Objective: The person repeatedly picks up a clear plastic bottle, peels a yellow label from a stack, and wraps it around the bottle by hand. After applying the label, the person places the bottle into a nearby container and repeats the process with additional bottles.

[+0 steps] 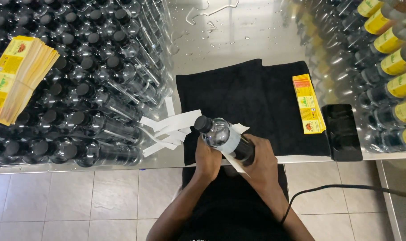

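Both hands grip one dark bottle (225, 138) over the black towel's (256, 102) six-o'clock edge: left hand (208, 163) fingers wrapped near its neck, right hand (261, 163) fingers closed around its base, cap pointing ten o'clock.

black towel (252, 100) | yellow-orange labels (308, 103) | black-capped clear bottle (224, 137) | white paper strips (167, 127) | black phone (343, 132)

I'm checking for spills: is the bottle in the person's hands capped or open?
Capped. A black cap sits on the neck of the bottle, which lies tilted between the left hand and right hand.
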